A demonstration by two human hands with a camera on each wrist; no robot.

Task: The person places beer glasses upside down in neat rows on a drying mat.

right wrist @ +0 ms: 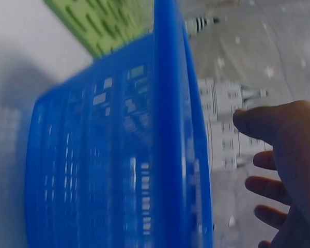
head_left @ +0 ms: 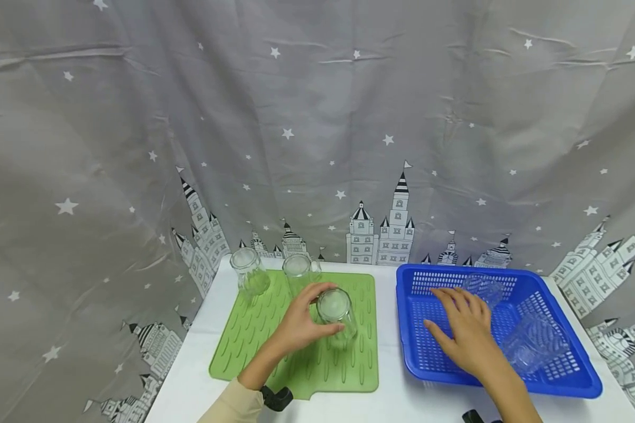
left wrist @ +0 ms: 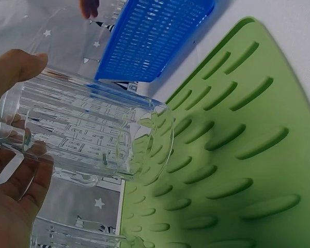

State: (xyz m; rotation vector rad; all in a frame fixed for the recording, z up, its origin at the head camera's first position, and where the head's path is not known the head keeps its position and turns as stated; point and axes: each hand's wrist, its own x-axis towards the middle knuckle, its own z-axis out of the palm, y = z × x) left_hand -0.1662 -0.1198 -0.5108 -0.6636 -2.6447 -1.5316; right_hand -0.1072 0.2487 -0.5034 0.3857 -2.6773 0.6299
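Starry grey curtain point(head_left: 317, 117) behind white table point(head_left: 386, 405); left hand point(head_left: 301, 323) grips glass point(head_left: 337, 313), right hand point(head_left: 468, 335) spread wide.

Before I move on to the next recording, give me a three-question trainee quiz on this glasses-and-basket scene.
1. True or false: the left hand grips a clear ribbed glass over the green ridged silicone mat.
2. How many clear glasses lie inside the blue perforated plastic basket?
A) none B) two C) four
3. Fill in: the right hand, fingers spread, reaches into the ____.

Key:
1. True; its mouth faces the mat.
2. B; one near the far wall, one on the right.
3. Basket; it grips no glass. Two more glasses stand at the mat's far edge.
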